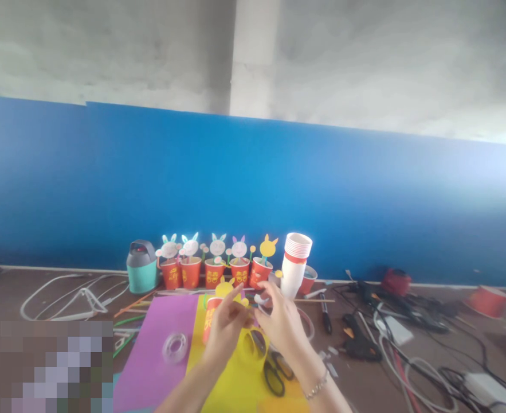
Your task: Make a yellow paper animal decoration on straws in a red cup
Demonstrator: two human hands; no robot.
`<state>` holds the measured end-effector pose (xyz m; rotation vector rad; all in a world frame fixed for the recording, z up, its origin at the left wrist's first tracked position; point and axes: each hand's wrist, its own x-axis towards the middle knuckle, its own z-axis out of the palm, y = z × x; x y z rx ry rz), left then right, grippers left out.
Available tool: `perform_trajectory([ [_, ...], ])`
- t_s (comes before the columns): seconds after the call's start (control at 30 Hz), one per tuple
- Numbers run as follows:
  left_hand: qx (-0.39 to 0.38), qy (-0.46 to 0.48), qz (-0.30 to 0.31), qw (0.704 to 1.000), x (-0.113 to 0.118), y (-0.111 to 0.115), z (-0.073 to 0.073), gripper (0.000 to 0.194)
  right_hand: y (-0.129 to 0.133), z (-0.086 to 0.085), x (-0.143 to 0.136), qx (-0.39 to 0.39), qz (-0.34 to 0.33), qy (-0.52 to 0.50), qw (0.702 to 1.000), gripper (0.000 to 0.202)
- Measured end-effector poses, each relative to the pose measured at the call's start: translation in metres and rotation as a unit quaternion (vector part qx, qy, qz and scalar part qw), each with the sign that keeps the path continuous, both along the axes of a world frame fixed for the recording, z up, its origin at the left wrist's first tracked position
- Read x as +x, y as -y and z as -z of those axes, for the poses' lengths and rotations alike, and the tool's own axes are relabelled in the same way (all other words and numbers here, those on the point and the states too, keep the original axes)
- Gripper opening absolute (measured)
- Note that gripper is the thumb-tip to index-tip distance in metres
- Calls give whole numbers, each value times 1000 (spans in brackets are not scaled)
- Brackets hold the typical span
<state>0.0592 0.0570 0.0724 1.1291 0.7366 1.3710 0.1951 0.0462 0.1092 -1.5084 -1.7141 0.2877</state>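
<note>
My left hand [224, 324] and my right hand [279, 318] meet over the coloured sheets, thumbs and fingertips bent together. What lies between the fingertips, if anything, is too small and blurred to make out. Just behind my left hand stands a red paper cup [208, 318] with a yellow rabbit-shaped cut-out [224, 288] in it; the hand partly hides both. Under the hands are a yellow sheet [218, 378] and a purple sheet [149, 355]. Black-handled scissors [274, 376] lie below my right wrist. A clear tape roll [175, 347] rests on the purple sheet.
Several red cups [191, 273] with animal-face cut-outs line the back, beside a teal container [142, 269]. A stack of white cups [294, 267] stands right of them. A marker [325, 314], a glue gun [360, 339] and tangled cables [407, 367] lie right; a white cable [63, 315] left.
</note>
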Motion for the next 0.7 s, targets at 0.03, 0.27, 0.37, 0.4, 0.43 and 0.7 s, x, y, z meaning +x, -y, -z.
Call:
perform_trajectory([
  [0.03,-5,0,1,1000,0,0,-1,59,-1,1,1,-14,-5,-19,1000,23],
  [0.27,-78,-21,22,997,5,1,2,46,-7,5,7,-19,-109,-65,992,15],
  [0.37,-81,-47,38,995,6,-1,6,44,-11,11,9,-45,-118,-102,987,13],
  [0.4,-77,-48,36,995,6,-1,7,44,-13,13,10,-63,-123,-123,983,14],
  [0.43,-73,-46,32,996,7,-1,8,44,-15,16,11,-83,-130,-146,977,15],
  [0.7,-82,-43,22,995,7,-2,12,40,-18,17,12,-113,-95,-179,973,13],
])
